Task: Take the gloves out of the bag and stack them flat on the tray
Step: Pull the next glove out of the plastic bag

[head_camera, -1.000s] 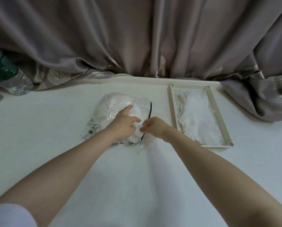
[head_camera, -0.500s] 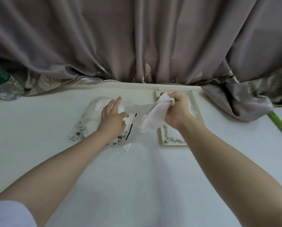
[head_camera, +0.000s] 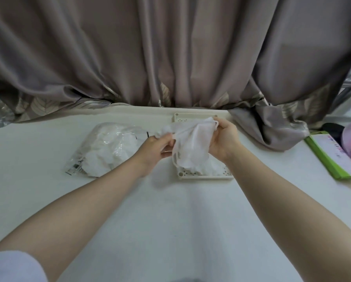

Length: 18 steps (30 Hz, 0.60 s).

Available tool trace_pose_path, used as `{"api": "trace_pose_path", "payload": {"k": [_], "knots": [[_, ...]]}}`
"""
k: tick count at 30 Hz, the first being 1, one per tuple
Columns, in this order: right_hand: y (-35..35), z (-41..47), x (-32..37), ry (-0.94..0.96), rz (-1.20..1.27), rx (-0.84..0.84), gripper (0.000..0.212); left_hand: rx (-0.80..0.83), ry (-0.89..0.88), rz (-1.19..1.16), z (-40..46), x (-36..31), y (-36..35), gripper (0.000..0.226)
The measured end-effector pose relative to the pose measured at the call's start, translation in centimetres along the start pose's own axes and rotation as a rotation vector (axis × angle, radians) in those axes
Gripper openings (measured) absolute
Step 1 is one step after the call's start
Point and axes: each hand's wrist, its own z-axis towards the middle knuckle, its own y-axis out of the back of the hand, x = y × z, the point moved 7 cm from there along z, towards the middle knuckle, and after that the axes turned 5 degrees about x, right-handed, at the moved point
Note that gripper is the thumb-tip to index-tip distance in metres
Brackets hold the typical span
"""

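Now both hands are holding one translucent glove (head_camera: pixel 193 143) above the tray (head_camera: pixel 205 176) at centre right: the left hand (head_camera: pixel 156 151), off the bag (head_camera: pixel 107 149) since a moment ago, is pinching its edge, the right hand (head_camera: pixel 223 139) gripping it. The bag's label (head_camera: pixel 75 166) is printed but unreadable.

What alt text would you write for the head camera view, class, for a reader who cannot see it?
Both hands, left hand and right hand, hold a thin white glove above a cream tray with gloves in it; a clear bag of gloves lies to its left.
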Motion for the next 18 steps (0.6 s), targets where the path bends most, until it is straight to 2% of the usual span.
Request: {"api": "trace_pose_path", "payload": {"k": [2,3,7,10,11,12,15,18], "knots": [[1.4,0.3,0.1,-0.043,-0.118,-0.033,0.036,-0.079,0.033,-0.087,0.2,0.0,0.2,0.038],[1.9,0.3,0.0,-0.069,-0.186,-0.05,0.036,-0.116,0.042,-0.044,0.1,-0.2,0.1,0.038],[3.6,-0.2,0.4,-0.143,-0.373,-0.157,0.041,-0.254,0.037,0.515,0.6,-0.5,0.1,0.013],[4.0,-0.6,0.6,-0.202,-0.393,-0.177,0.039,-0.225,-0.163,0.844,1.1,-1.1,-1.2,0.09],[4.0,-0.7,0.8,-0.211,-0.387,-0.177,0.038,-0.161,-0.271,0.959,1.2,-1.2,-2.2,0.105],[4.1,-0.7,0.9,-0.213,-0.376,-0.176,0.037,-0.085,-0.38,1.084,0.9,-1.4,-3.6,0.11],[4.2,-0.8,1.3,-0.223,-0.353,-0.154,0.039,0.065,-0.66,1.321,-0.3,-1.3,-7.1,0.089],[4.7,-0.8,1.5,-0.248,-0.348,-0.119,0.032,0.057,-0.788,1.293,-0.5,-1.3,-8.6,0.047]]}}
